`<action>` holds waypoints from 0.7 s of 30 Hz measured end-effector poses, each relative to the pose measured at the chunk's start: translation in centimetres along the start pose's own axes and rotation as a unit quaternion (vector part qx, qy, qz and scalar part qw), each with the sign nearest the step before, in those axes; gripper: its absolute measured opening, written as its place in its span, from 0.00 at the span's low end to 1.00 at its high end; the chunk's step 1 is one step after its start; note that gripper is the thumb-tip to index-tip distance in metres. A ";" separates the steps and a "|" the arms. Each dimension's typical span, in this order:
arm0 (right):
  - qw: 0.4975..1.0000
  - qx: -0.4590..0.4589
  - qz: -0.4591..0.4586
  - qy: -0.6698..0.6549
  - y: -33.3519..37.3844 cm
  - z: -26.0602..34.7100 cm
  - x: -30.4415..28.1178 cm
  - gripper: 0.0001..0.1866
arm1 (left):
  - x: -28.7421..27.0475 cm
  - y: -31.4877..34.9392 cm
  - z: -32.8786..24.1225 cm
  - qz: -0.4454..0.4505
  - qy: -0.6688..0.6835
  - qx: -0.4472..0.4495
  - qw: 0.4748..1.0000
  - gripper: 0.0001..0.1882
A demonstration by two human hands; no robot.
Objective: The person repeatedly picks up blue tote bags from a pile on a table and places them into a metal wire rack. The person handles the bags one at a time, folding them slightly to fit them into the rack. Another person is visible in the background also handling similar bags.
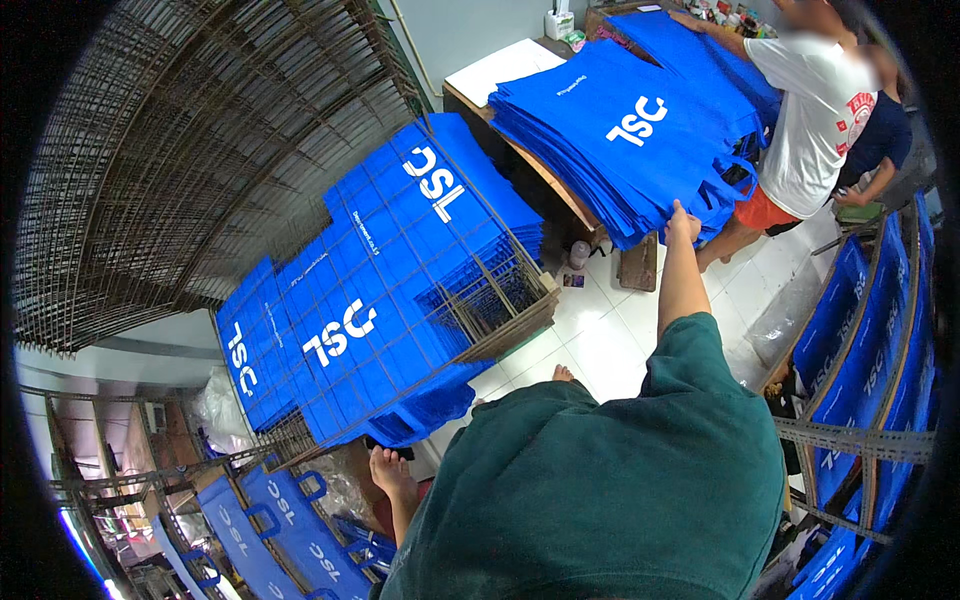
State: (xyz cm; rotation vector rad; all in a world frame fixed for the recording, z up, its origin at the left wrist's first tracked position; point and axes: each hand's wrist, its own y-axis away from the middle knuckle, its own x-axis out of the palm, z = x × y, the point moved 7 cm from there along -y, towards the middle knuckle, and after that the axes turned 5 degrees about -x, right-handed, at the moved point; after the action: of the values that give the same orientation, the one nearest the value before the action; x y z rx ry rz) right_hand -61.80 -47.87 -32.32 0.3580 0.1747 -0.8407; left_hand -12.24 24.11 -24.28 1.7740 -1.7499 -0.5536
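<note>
At the near edge of a thick stack of blue fabric bags point(570, 110) with white printing, my right hand point(683, 222) is closed on the edge of a blue bag point(650, 190). The stack lies on a table, its bag handles hanging over the right side. Lower down on the left, my left hand point(392, 472) hangs with fingers loosely apart and nothing visible in it. Just above that hand are more blue bags point(400, 350), spread in overlapping piles on a wire-mesh rack point(510, 290).
Raised mesh racks point(200, 130) tower at the left. Blue bags on racks point(850, 370) stand at the right, others point(290, 520) at the lower left. Across the table are a person in a white shirt point(815, 110) and another behind. A bottle point(578, 255) stands on the tiled floor.
</note>
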 end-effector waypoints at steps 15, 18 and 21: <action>0.792 0.127 0.488 -0.344 21.2 12.8 -1.4 0.19 | 46.2 16.3 4.9 0.503 -0.373 -0.069 0.776 0.47; 0.790 0.078 0.507 -0.337 27.7 13.0 -5.1 0.26 | 53.0 18.9 8.2 0.513 -0.321 -0.193 0.772 0.51; 0.764 -0.027 0.571 -0.300 31.4 11.8 -7.8 0.32 | 57.5 20.3 9.0 0.582 -0.253 -0.059 0.771 0.18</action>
State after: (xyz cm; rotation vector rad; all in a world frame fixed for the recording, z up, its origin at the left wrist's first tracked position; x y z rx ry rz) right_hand -43.18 -27.69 -11.54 0.0689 -0.5945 0.3075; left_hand -30.34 -33.41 -11.64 0.1699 -2.6406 -0.5483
